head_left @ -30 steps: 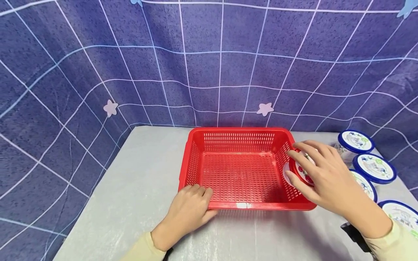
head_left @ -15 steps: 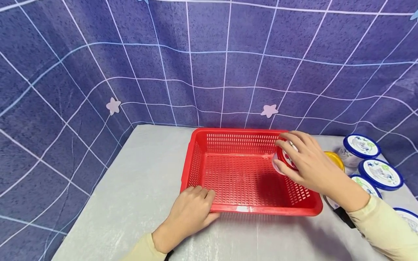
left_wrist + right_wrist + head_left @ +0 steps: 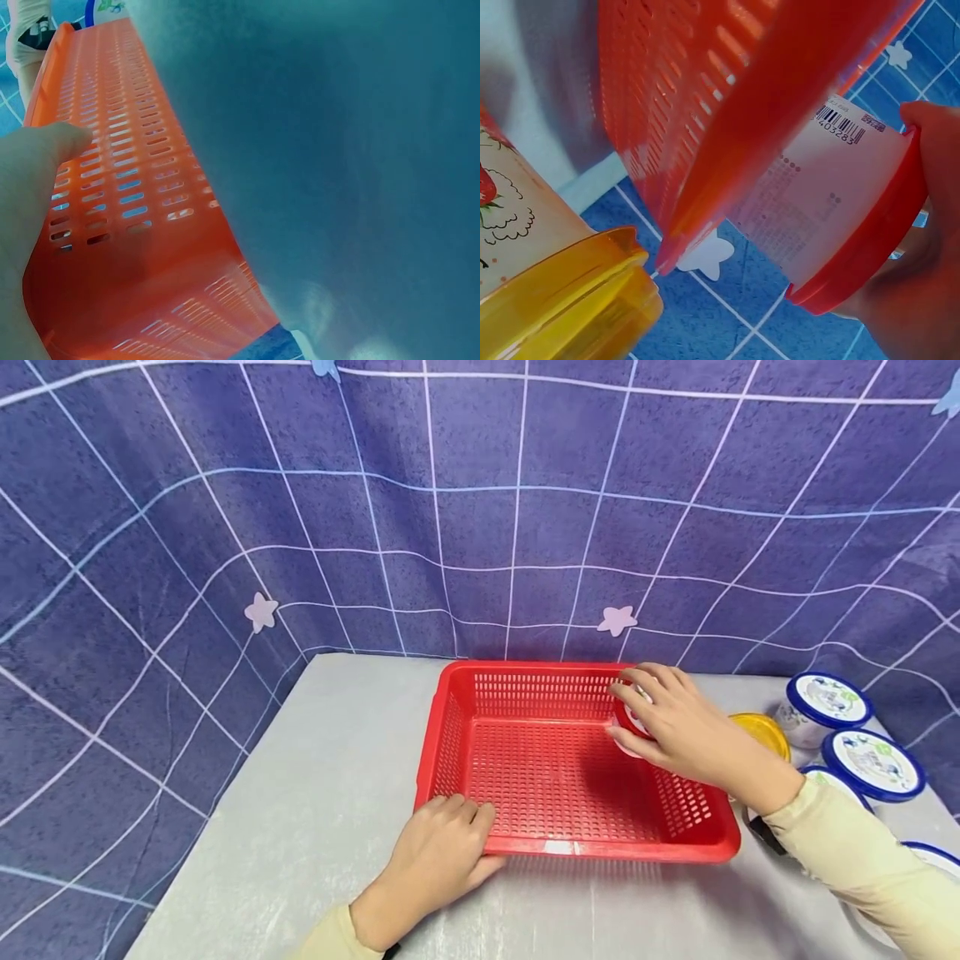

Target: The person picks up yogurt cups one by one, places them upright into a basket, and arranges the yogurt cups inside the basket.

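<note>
The basket (image 3: 622,849) looks glossy plastic, the backdrop (image 3: 480,531) matt cloth.

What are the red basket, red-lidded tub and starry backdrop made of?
Red basket: probably moulded plastic, glossy, with bright highlights and regular slots. Red-lidded tub: its crisp, stepped lid suggests plastic; the smooth printed side could be plastic or card. Starry backdrop: seemingly matte fabric, hanging in soft folds.
</note>
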A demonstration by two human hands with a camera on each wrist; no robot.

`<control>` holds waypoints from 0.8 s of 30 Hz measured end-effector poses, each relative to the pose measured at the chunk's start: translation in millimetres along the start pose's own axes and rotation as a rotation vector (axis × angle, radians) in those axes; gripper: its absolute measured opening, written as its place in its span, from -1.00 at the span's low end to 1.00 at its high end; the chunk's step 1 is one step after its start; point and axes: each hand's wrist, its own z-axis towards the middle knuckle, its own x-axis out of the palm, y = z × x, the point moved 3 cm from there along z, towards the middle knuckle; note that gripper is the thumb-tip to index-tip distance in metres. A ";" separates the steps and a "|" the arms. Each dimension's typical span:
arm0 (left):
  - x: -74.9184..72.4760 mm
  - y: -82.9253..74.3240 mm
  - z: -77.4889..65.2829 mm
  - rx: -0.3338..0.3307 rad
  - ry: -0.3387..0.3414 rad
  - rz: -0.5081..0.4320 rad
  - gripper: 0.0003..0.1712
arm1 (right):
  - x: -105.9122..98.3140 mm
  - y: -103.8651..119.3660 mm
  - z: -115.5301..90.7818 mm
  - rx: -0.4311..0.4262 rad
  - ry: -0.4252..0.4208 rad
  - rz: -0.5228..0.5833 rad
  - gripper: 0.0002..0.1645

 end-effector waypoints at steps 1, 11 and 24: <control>-0.9 0.1 -0.1 0.000 -0.001 0.001 -0.41 | 1.2 -0.8 0.9 0.001 0.007 -0.003 -0.14; 2.9 -4.7 -1.2 0.010 -0.044 0.015 -0.42 | 17.1 -15.7 -6.2 0.010 0.080 0.000 -0.29; -0.3 -2.0 -3.1 -0.004 -0.005 -0.003 -0.39 | 40.2 -18.7 -2.9 0.013 0.130 0.033 -0.30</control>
